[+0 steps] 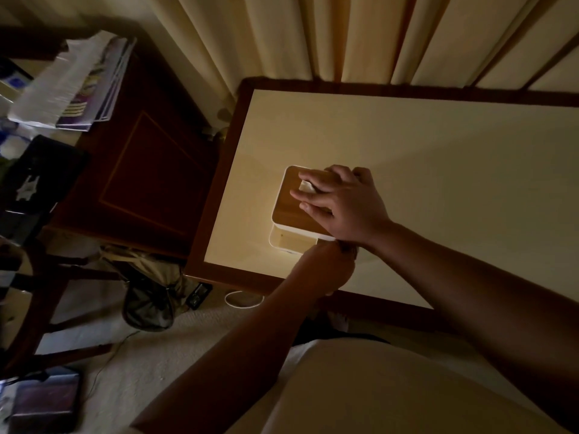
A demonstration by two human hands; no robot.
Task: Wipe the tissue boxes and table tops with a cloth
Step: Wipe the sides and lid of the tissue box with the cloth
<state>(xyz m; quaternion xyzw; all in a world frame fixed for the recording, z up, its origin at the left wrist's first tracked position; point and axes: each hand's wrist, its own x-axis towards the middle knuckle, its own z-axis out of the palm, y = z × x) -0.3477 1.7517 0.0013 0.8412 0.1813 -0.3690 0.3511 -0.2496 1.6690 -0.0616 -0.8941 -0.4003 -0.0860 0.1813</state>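
Toward the 9 o'clock end of the cream table top (438, 151) sits the tissue box (282, 241) w/ a wooden lid (286, 213). R hand (344, 198) lies flat on the lid, fingers straight & spread, a tissue (306, 186) poking up between them. L hand (326, 267) is at the box's 5 o'clock corner, fingers curled; can't tell what it grips.

right hand (341, 202): we held it palm down, fingers straight and spread, arm reaching in from the right | left hand (326, 267): curled, knuckles toward us, tucked just under our right wrist, fingertips hidden | forearms: both were bare
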